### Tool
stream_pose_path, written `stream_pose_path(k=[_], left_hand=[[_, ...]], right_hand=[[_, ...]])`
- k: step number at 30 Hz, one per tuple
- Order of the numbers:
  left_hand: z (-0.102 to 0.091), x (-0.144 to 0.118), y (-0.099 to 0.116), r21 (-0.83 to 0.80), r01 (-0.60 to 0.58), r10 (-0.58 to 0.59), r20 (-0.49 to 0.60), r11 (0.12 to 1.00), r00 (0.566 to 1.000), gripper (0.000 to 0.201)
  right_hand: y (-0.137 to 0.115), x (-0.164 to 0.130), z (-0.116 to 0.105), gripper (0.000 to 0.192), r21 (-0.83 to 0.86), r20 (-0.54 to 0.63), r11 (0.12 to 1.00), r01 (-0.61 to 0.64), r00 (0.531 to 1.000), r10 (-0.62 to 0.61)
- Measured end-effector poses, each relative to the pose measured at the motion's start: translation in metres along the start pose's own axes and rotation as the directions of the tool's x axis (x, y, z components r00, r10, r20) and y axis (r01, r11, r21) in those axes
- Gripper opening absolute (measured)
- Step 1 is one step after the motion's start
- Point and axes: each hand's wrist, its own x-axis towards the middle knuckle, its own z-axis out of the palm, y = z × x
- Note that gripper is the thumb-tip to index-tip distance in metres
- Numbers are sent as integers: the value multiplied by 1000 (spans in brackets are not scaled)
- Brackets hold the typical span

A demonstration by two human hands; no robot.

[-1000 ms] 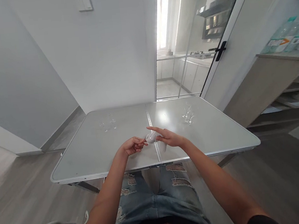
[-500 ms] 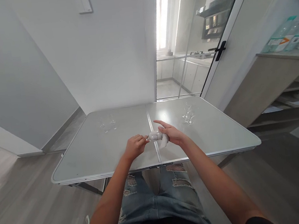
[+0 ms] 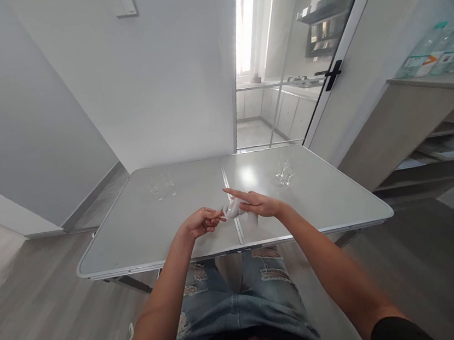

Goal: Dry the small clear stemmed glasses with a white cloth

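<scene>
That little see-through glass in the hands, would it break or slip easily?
Probably fragile: the glass looks thin and clear. Likely light, since fingertips of the left hand and right hand carry it. Its smooth shine suggests it is slippery.

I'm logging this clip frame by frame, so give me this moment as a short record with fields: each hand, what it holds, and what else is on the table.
left hand: pinches one end of the small clear glass
right hand: on the glass's other side with a white cloth, forefinger stretched out
table: grey folding top
far left of table: clear glasses
far right of table: more clear glasses
</scene>
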Motion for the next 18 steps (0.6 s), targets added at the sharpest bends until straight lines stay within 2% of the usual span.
stream_pose_path(k=[3,6,8,10,11,13,15,16,18], left_hand=[[0,1,2,-119,74,-68,53,990,996,34],[2,4,-2,-118,71,-64,61,990,996,34],[3,6,-6,-46,-7,6,-2,999,1000,38],[4,9,-11,122,-162,177,-125,979,976,42],[4,11,-15,247,-243,292,-184,938,939,43],[5,15,-22,531,-343,524,-235,775,819,42],[4,20,-29,751,-343,691,-203,565,694,36],[2,23,-33,821,-318,741,-178,475,647,33],[-2,29,-41,900,-254,788,-140,353,600,29]], right_hand=[[-2,1,-5,64,-71,123,996,57,991,-48],[-2,2,-6,62,-119,158,990,77,986,-57],[1,2,-3,60,-128,167,990,59,985,-37],[5,2,1,60,-87,136,996,30,991,-18],[8,2,3,60,-47,90,999,11,996,-7],[14,4,8,59,52,-44,998,-33,998,36],[21,7,13,59,161,-179,983,-88,977,117],[26,9,16,60,219,-229,969,-114,959,164],[38,14,24,62,329,-296,932,-155,920,257]])
